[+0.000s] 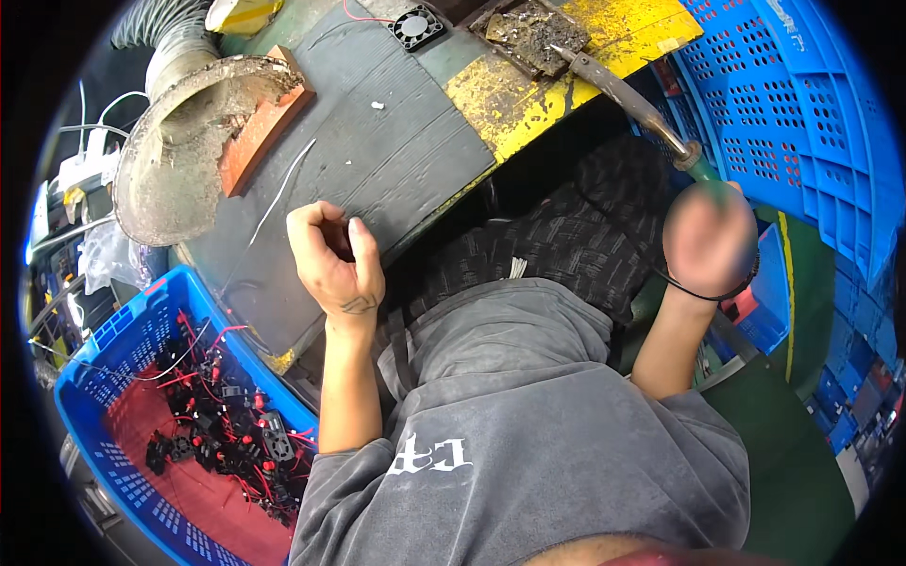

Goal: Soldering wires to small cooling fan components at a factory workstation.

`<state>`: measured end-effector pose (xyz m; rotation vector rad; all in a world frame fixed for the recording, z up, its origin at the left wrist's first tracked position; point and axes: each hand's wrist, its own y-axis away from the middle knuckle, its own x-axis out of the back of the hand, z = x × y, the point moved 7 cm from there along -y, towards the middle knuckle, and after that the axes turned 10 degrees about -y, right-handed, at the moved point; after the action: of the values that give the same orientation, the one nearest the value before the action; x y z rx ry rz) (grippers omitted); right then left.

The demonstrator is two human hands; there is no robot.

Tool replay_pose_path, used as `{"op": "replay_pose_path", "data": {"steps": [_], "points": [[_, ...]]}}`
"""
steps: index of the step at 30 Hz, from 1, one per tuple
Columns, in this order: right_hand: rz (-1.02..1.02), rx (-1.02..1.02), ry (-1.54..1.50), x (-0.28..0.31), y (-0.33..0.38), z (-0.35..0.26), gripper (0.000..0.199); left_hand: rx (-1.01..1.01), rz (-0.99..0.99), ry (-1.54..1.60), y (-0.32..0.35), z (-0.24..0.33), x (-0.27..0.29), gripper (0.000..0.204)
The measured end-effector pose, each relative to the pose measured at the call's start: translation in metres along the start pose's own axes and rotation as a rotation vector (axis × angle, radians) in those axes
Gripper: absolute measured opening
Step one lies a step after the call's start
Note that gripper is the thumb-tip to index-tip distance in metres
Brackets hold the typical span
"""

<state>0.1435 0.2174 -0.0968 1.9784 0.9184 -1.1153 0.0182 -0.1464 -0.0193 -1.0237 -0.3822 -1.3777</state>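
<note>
My left hand (335, 259) rests at the near edge of a grey ribbed mat (377, 141). Its fingers are curled together, and nothing can be seen between them. A thin white wire (278, 198) lies on the mat just left of that hand. My right hand (708, 241), blurred, grips the green handle of a soldering iron (623, 94). The iron's long shaft reaches up and left to a grimy metal stand (533, 33) on the yellow bench top (514, 99). A small black fan (417, 26) with a red lead lies at the mat's far edge.
A dirty round extraction hood (184, 151) on a ribbed hose sits at the left, beside an orange block (264, 127). A blue crate (104, 396) at lower left holds several black fans with red wires. Blue perforated crates (793, 104) stand at the right. My lap fills the middle.
</note>
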Motion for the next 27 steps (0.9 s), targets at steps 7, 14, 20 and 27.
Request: {"op": "replay_pose_path", "data": {"steps": [7,14,20,27], "points": [[-0.015,0.022,0.092,-0.001,0.002,-0.004,0.016,-0.060,0.067,0.059,0.005,-0.010,0.005,0.007],[-0.023,0.070,0.186,-0.011,0.007,-0.010,0.024,-0.093,0.064,0.023,0.000,-0.006,0.009,0.005],[-0.042,0.171,0.323,-0.012,0.010,-0.016,0.036,-0.084,0.067,0.020,-0.001,-0.006,0.012,0.004],[-0.155,0.363,0.736,-0.029,0.025,-0.030,0.029,-0.068,0.063,0.027,0.000,-0.005,0.011,0.005]]}}
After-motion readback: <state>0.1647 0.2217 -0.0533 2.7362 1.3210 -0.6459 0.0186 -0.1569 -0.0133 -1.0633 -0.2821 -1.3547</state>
